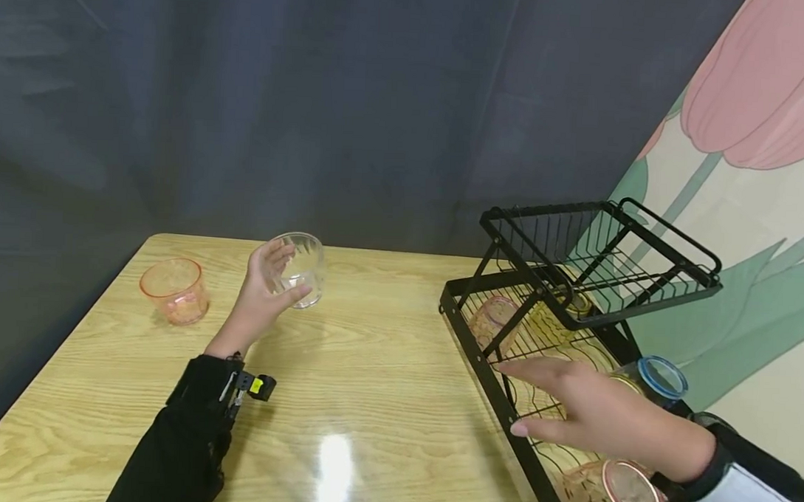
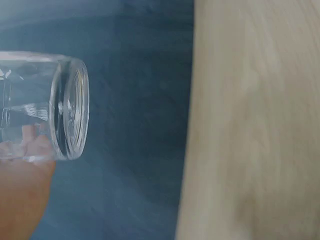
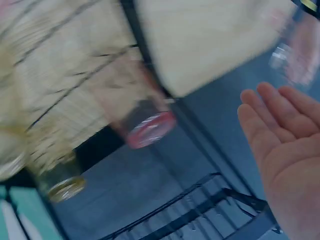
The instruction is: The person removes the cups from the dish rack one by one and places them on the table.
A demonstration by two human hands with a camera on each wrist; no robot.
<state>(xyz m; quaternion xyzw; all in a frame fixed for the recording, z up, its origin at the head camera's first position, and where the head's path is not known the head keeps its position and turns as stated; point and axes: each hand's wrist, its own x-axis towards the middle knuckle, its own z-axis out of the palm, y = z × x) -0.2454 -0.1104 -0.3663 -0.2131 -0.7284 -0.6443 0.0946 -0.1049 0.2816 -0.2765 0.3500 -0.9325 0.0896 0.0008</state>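
My left hand (image 1: pixel 261 283) grips a clear glass cup (image 1: pixel 313 266), fingers round its far side and thumb across the near side. In the left wrist view the cup's thick base (image 2: pixel 75 107) shows against the dark curtain, away from the tabletop. Over the lower tier of a black wire dish rack (image 1: pixel 479 361), my right hand (image 1: pixel 609 417) is stretched out with nothing in it, thumb apart from the fingers. The right wrist view shows its bare palm (image 3: pixel 295 170). An orange-tinted cup (image 1: pixel 174 291) stands upright on the table, left of my left hand.
Inside the rack sit a pink cup (image 1: pixel 492 324), a yellow cup (image 1: pixel 548 326), a blue-rimmed cup (image 1: pixel 663 378) and a pink-rimmed cup (image 1: pixel 633 492). A raised upper tier (image 1: pixel 550 210) overhangs the rack's far end. Behind the wooden table (image 1: pixel 372 353) hangs a dark curtain (image 1: pixel 327 115).
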